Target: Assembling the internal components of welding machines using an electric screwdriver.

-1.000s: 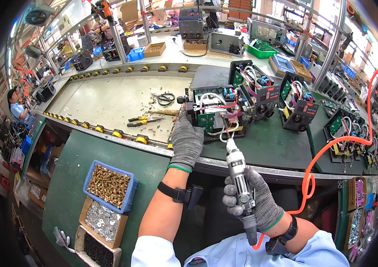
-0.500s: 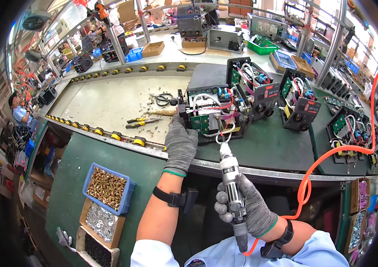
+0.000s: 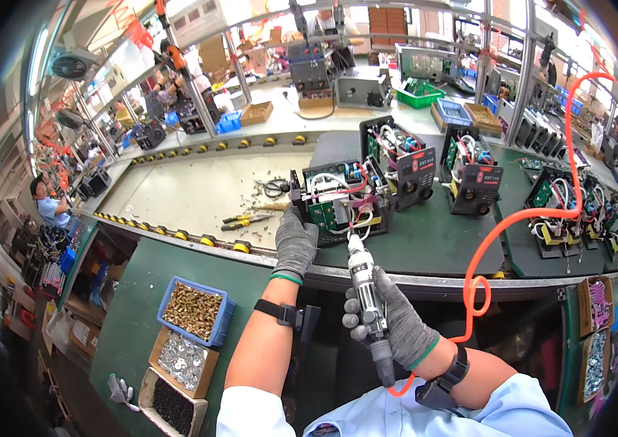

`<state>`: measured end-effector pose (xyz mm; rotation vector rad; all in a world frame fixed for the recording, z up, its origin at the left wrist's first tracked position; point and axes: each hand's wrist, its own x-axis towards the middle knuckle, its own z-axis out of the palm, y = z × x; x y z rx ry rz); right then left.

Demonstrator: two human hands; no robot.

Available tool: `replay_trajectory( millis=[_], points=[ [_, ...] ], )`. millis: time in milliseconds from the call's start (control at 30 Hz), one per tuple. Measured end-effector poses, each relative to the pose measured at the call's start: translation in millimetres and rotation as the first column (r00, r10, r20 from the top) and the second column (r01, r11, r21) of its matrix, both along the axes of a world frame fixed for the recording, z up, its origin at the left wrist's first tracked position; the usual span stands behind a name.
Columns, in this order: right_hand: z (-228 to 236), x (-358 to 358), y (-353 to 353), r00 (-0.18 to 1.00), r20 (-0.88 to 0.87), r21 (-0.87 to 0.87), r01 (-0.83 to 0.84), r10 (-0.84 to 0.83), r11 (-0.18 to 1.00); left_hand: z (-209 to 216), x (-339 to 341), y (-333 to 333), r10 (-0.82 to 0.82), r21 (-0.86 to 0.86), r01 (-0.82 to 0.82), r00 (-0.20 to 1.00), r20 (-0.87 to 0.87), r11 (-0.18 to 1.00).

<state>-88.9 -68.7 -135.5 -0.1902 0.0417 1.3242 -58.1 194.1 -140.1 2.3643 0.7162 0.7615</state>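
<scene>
My right hand [image 3: 405, 324], in a grey knit glove, is wrapped around a silver and grey pneumatic screwdriver [image 3: 366, 280] fed by an orange hose. The tool's tip points up at the front edge of an open electronic unit [image 3: 339, 197] with a green circuit board and white and red wires. Whether the tip touches a screw is too small to tell. My left hand [image 3: 296, 244], gloved alike, grips the unit's left side panel, its fingertips partly hidden behind it.
Similar open units with black front panels [image 3: 416, 175] stand to the right. Yellow-handled pliers [image 3: 245, 221] and loose screws lie on the pale surface at left. Lower left are a blue bin of brass-coloured screws [image 3: 227, 320], a box of washers [image 3: 181, 360] and black screws [image 3: 172, 403].
The head view has tilted up and shifted a little, so the bench sits lower in the picture. Both hands keep their holds, and the screwdriver tip stays at the unit's front.
</scene>
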Motion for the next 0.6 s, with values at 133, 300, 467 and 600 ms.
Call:
replay_trajectory(
  millis=[133, 300, 467, 600],
  points=[
    [14, 1, -2, 0.99, 0.141, -0.035, 0.009, -0.004, 0.999, 10, -6, 3, -0.013, -0.012, 0.012, 0.998, -0.064, 1.0],
    [41, -13, -80, 0.751, 0.65, -0.348, 0.158, 0.116, 0.924, 10, 5, 10, 0.035, -0.015, -0.036, 0.999, -0.027, 0.999],
    [102, 32, -245, -0.124, 0.738, -0.553, 0.45, 0.663, 0.701, 20, 17, 61, -0.101, -0.014, 0.1, 0.991, -0.093, 0.995],
    [131, 91, -350, -0.108, 0.402, -0.86, 0.297, 0.909, 0.415, 53, 79, 120, -0.476, -0.355, 0.502, 0.864, 0.164, 0.789]
  ],
)
